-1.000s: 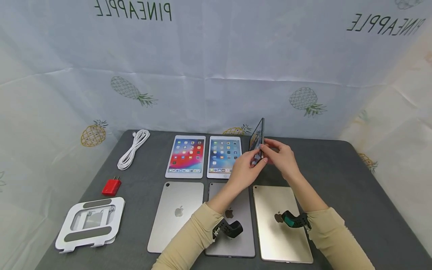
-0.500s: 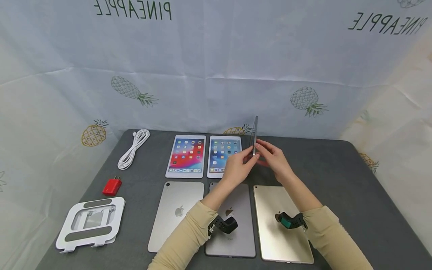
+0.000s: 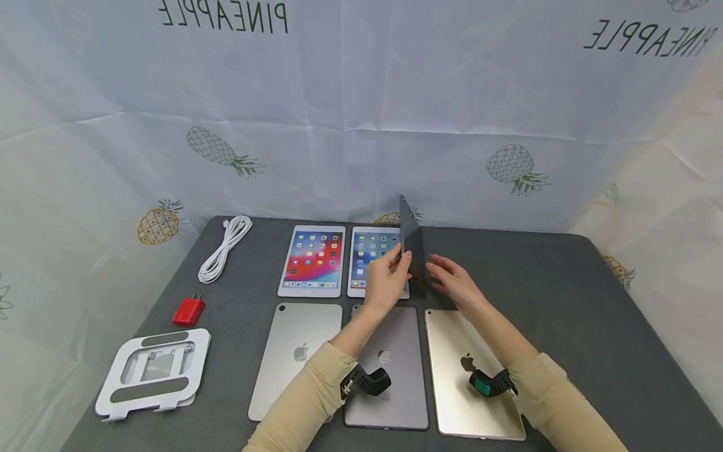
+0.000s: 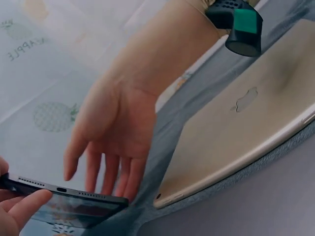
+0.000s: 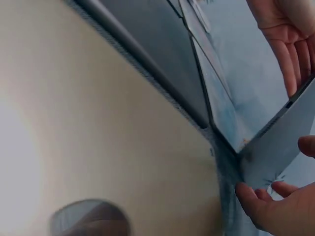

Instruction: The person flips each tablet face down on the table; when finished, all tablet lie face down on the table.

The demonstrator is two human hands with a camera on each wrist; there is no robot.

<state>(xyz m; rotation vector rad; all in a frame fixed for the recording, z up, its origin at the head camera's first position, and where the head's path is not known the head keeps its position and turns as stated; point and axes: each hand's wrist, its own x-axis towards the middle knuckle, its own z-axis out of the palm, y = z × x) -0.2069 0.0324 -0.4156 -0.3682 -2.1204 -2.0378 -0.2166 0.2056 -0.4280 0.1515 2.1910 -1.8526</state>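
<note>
Left grip (image 3: 384, 287) pinches the dark tablet (image 3: 413, 245) by its near edge, right grip (image 3: 456, 285) relaxed just beside, table (image 3: 582, 314) spreading rightward.

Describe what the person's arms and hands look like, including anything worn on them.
The left sleeve and right sleeve are plain beige and end near the wrists. The left hand and right hand are ungloved. Each wrist carries a chunky black device: the left device looks all black, while the right device bears a green patch.
</note>
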